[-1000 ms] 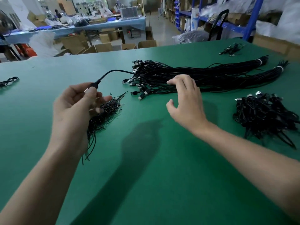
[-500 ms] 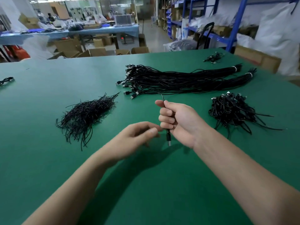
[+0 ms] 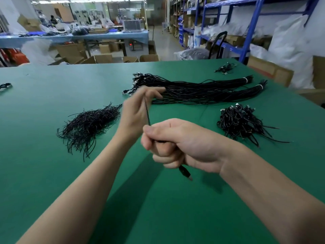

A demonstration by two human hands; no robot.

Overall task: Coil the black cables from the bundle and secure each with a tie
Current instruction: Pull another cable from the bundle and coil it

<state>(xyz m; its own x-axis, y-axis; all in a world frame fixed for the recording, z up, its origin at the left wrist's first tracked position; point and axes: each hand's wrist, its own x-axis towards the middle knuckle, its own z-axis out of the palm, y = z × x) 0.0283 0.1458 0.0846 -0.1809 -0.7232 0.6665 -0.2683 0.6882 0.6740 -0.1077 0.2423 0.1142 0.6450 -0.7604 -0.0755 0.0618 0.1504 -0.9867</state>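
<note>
at centre frame the right hand (image 3: 177, 145) grips one black cable (image 3: 147, 113) in a fist, plug dangling below, while the left hand (image 3: 139, 107) pinches it higher up, stretching it taut, likely to start a coil above the green tabletop (image 3: 52, 173)

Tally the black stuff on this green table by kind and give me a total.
Long banded cable bundles: 2
Tie pile: 1
Coiled cable pile: 1
Small stray cable clumps: 2
Loose cable being held: 1
Total: 7
</note>
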